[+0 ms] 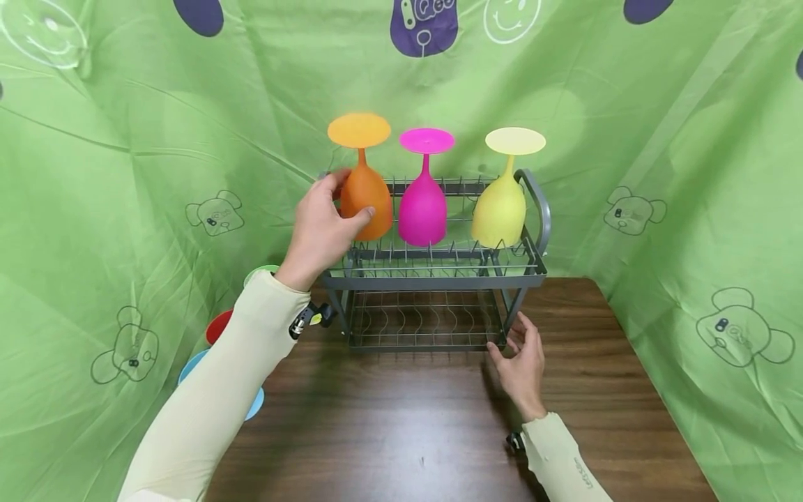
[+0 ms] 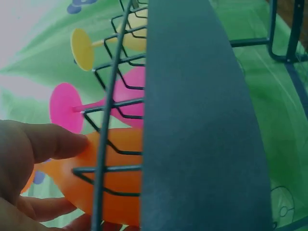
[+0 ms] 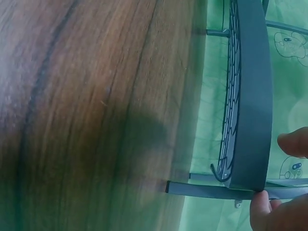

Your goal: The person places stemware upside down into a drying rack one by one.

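Green backdrop [image 1: 564, 139], goblet [image 1: 366, 189] in left hand [image 1: 321, 229]

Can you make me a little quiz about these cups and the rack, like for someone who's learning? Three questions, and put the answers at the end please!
1. What colour is the cup that the left hand is holding?

2. True or false: the pink cup stands the right way up, with its round base at the bottom.

3. Where is the right hand?
A) On a cup's stem
B) By the lower right corner of the rack
C) Up on the top shelf

Key:
1. Orange.
2. False; it is upside down, with its base on top.
3. B.
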`<state>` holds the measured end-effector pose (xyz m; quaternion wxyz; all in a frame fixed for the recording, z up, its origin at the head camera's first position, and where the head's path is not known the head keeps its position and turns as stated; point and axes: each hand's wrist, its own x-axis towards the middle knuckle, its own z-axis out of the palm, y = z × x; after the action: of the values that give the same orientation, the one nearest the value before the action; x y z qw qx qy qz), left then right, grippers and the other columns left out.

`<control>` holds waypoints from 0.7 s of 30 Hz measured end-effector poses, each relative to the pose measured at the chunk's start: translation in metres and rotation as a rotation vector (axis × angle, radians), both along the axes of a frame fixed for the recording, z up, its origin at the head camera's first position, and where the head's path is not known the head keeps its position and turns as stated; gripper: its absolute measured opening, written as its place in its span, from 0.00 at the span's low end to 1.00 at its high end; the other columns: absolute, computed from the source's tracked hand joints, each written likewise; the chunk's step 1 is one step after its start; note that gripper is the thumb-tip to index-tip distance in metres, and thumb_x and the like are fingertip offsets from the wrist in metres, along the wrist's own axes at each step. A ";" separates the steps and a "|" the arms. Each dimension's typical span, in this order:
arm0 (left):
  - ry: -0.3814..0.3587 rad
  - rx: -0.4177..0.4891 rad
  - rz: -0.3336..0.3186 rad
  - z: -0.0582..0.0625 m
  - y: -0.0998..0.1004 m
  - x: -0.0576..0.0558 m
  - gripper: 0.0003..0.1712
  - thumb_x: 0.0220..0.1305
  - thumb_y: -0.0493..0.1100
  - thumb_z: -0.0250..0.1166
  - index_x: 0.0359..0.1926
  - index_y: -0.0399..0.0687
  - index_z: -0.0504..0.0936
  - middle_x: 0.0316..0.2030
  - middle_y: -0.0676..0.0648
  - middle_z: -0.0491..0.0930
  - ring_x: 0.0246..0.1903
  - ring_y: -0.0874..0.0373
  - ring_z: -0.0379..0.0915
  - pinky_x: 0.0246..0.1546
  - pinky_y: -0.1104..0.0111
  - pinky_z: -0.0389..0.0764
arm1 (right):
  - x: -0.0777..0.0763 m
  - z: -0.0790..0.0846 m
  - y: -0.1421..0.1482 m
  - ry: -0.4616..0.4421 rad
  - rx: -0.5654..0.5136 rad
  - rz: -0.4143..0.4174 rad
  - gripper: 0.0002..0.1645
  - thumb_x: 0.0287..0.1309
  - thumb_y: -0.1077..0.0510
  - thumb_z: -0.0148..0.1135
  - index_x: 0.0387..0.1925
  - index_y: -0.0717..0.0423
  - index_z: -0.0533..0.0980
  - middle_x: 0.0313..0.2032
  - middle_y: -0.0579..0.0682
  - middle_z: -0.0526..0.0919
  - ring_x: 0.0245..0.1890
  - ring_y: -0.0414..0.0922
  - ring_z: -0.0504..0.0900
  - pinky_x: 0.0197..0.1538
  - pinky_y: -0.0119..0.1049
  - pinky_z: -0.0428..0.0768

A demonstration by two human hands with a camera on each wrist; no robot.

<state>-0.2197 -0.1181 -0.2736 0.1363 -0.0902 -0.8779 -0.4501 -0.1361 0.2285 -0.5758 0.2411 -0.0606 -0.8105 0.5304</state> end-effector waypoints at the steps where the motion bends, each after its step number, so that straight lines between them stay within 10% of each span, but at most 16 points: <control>1: -0.019 -0.015 -0.001 0.000 0.001 -0.001 0.41 0.67 0.46 0.71 0.78 0.44 0.67 0.67 0.42 0.76 0.64 0.47 0.73 0.62 0.52 0.83 | 0.000 -0.001 0.000 0.002 0.000 -0.001 0.54 0.51 0.72 0.79 0.77 0.51 0.66 0.63 0.62 0.76 0.61 0.59 0.79 0.59 0.19 0.80; 21: -0.190 -0.116 -0.027 -0.005 0.004 -0.016 0.40 0.74 0.43 0.65 0.79 0.38 0.59 0.71 0.37 0.70 0.67 0.42 0.70 0.69 0.49 0.77 | -0.004 -0.014 -0.001 0.067 0.015 -0.011 0.61 0.46 0.74 0.81 0.79 0.48 0.64 0.62 0.64 0.74 0.61 0.60 0.79 0.59 0.16 0.77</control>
<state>-0.2357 -0.1145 -0.2786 0.0408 -0.0666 -0.9102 -0.4068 -0.1403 0.2278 -0.5897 0.2717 -0.0454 -0.8056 0.5246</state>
